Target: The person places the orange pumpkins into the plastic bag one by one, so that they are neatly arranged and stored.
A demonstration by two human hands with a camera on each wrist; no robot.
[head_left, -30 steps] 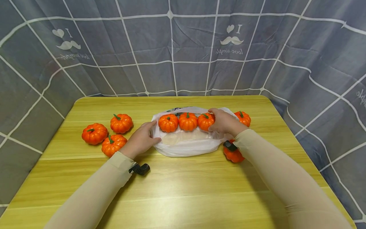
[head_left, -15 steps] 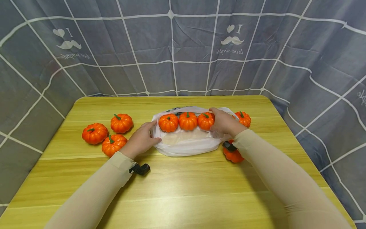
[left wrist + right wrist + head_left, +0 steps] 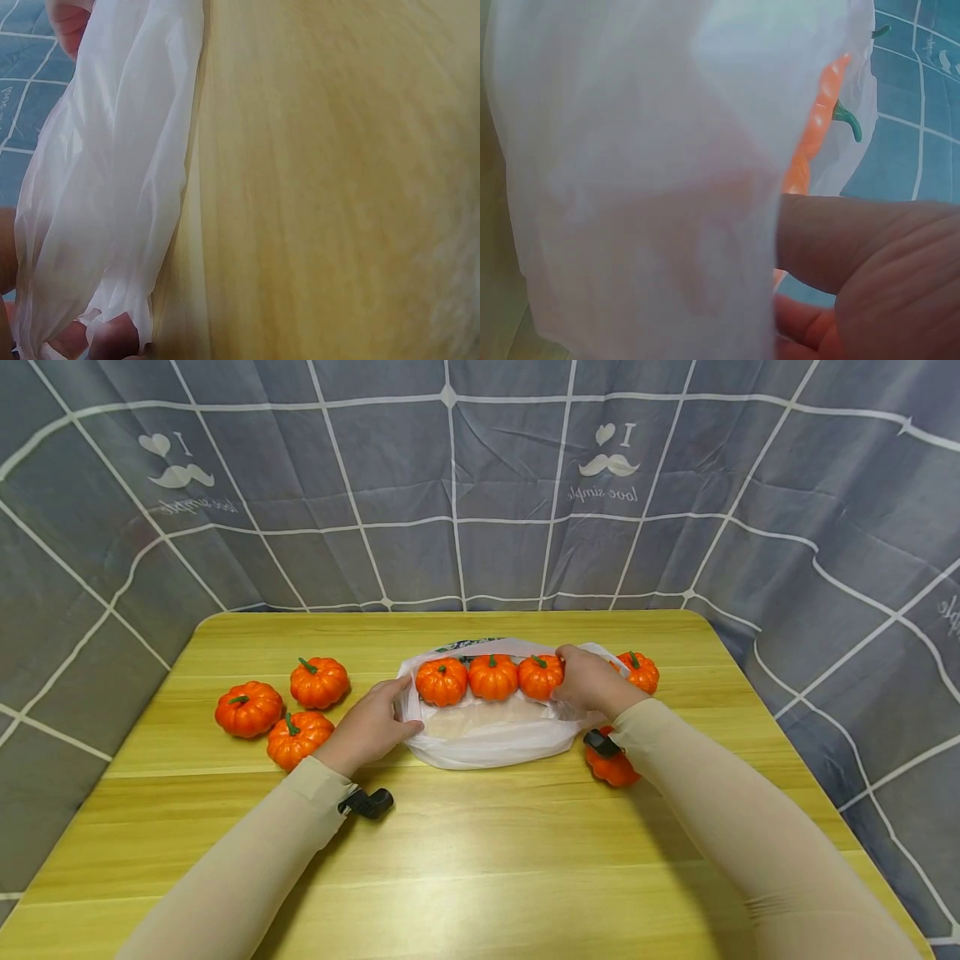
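A white plastic bag point(image 3: 491, 743) lies mouth up on the table with three small orange pumpkins in a row in its opening: the left one point(image 3: 441, 682), the middle one point(image 3: 492, 677) and the right one point(image 3: 540, 677). My left hand point(image 3: 371, 727) grips the bag's left edge, and its fingertips point(image 3: 112, 337) show at the plastic in the left wrist view. At the bag's right end, my right hand point(image 3: 592, 681) reaches inside, thumb and index finger spread beside the right pumpkin. Plastic hides part of the right thumb point(image 3: 810, 240) in the right wrist view.
Three more pumpkins stand on the left: one at the back point(image 3: 318, 683), one outermost point(image 3: 248, 710) and one nearer point(image 3: 299, 740). On the right, one pumpkin point(image 3: 639, 672) is behind my hand, another point(image 3: 611, 764) under my wrist. A grey curtain point(image 3: 495, 485) surrounds the wooden table point(image 3: 465, 860).
My right fingertips have drawn back slightly to the right from the right pumpkin. The left hand, the bag and the pumpkins stay in place.
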